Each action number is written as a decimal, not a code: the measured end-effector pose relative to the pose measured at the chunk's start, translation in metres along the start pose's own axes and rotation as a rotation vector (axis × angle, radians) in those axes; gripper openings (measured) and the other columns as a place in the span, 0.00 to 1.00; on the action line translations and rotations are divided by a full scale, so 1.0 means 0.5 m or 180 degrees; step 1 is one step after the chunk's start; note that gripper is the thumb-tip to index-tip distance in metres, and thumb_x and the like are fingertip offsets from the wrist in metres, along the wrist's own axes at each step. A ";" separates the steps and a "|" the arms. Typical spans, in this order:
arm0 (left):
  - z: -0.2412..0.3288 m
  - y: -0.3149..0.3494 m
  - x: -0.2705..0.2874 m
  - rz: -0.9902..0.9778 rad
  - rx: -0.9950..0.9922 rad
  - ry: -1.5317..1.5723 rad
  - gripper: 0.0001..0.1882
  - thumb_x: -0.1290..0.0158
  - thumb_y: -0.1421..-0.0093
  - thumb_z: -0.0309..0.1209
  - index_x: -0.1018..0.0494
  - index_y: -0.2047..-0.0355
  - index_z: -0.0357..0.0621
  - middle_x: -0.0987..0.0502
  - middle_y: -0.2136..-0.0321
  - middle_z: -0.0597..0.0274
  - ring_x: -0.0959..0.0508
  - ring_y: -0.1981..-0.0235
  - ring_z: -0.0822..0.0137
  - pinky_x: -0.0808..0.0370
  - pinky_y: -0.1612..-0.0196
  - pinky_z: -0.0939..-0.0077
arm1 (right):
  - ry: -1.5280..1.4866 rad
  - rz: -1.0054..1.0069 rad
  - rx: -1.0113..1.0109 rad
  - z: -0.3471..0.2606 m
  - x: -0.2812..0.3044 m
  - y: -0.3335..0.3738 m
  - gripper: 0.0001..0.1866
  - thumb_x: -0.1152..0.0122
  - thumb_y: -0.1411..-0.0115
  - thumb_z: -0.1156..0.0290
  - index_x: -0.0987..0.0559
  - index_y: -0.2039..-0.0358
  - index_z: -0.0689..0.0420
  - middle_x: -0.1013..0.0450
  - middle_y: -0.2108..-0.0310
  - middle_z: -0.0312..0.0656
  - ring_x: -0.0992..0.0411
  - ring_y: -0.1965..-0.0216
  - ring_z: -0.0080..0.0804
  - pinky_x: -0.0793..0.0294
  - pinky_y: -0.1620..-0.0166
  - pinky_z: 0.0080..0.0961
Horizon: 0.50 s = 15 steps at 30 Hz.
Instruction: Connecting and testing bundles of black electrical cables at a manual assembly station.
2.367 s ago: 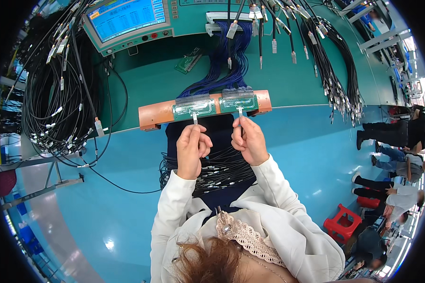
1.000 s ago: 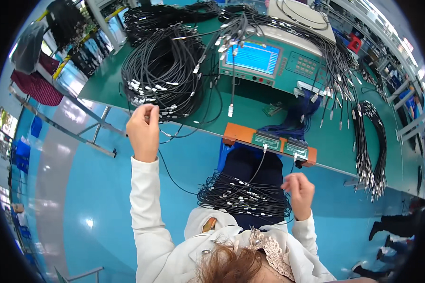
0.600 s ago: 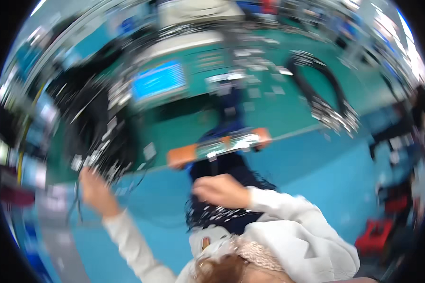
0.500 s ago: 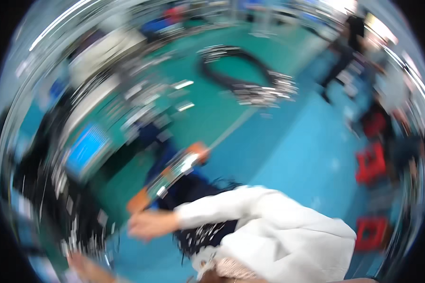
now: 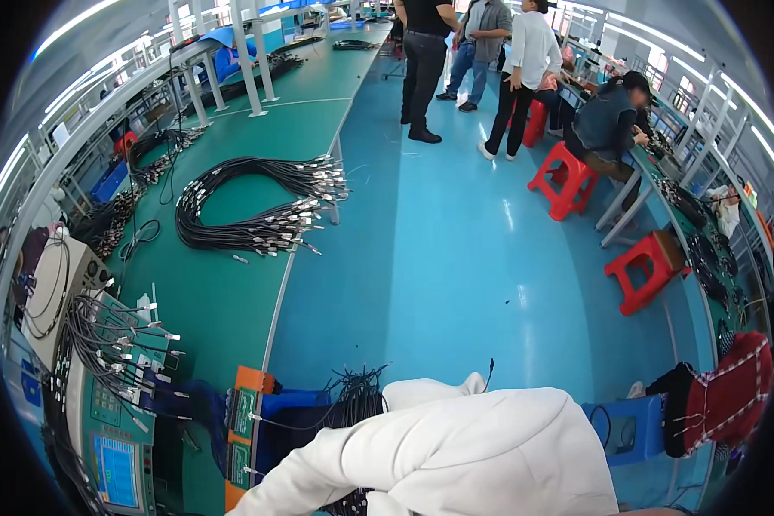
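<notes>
Neither of my hands shows; a white sleeve (image 5: 456, 451) of mine crosses the bottom of the picture, its wrist end running out at the lower edge. Just above that end stands an orange fixture (image 5: 251, 378) holding green circuit boards (image 5: 242, 409). A thin black cable runs from the upper board toward a bunch of black cables (image 5: 359, 400) behind the sleeve. Left of the fixture is a tester (image 5: 105, 404) with a lit blue screen (image 5: 118, 471). Black cables with silvery connectors (image 5: 112, 344) lie over the tester.
On the green bench (image 5: 232, 297) lies a large looped cable bundle (image 5: 224, 232). Red stools (image 5: 564, 182) stand along the right side of the blue aisle (image 5: 464, 284). A seated person (image 5: 606, 120) works at the right bench; several people stand farther up the aisle. A blue stool (image 5: 632, 428) is nearby.
The view has swung and is now sharp. Both hands, seen blurred at lower left before, have gone out of the picture. The white sleeve now reaches the lower edge.
</notes>
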<state>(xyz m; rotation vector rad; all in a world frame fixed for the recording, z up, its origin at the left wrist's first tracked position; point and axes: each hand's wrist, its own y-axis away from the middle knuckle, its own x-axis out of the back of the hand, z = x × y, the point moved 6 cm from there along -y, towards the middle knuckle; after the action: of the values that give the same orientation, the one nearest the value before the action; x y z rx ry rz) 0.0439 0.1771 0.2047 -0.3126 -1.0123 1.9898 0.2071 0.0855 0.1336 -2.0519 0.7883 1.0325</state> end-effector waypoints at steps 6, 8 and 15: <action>-0.191 -0.051 -0.046 0.0021 -0.0140 -0.0313 0.12 0.48 0.40 0.34 0.29 0.67 0.36 0.27 0.73 0.54 0.28 0.73 0.61 0.30 0.68 0.67 | 0.2150 -0.0796 0.0024 0.160 -0.172 0.196 0.11 0.48 0.37 0.69 0.26 0.61 0.64 0.25 0.68 0.43 0.29 0.64 0.27 0.29 0.61 0.27; -0.283 -0.083 -0.090 -0.0044 -0.0249 -0.0333 0.12 0.48 0.40 0.35 0.29 0.67 0.36 0.27 0.73 0.54 0.28 0.73 0.61 0.30 0.68 0.67 | 0.2224 -0.1018 0.0470 0.181 -0.202 0.236 0.13 0.49 0.36 0.65 0.25 0.60 0.63 0.25 0.67 0.42 0.31 0.64 0.26 0.31 0.61 0.28; -0.628 -0.205 -0.088 -0.0123 -0.0493 -0.0806 0.13 0.49 0.40 0.37 0.28 0.68 0.37 0.27 0.74 0.55 0.28 0.75 0.61 0.30 0.70 0.65 | 0.2657 -0.0670 -0.0624 0.181 -0.190 0.407 0.20 0.48 0.38 0.57 0.25 0.56 0.62 0.26 0.62 0.53 0.28 0.62 0.30 0.31 0.60 0.33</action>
<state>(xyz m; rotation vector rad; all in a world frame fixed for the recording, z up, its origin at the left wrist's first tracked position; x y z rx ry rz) 0.3022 0.3428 0.0745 -0.1242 -1.3263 1.9534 -0.0330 0.0606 0.1108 -2.6910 0.8511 0.0966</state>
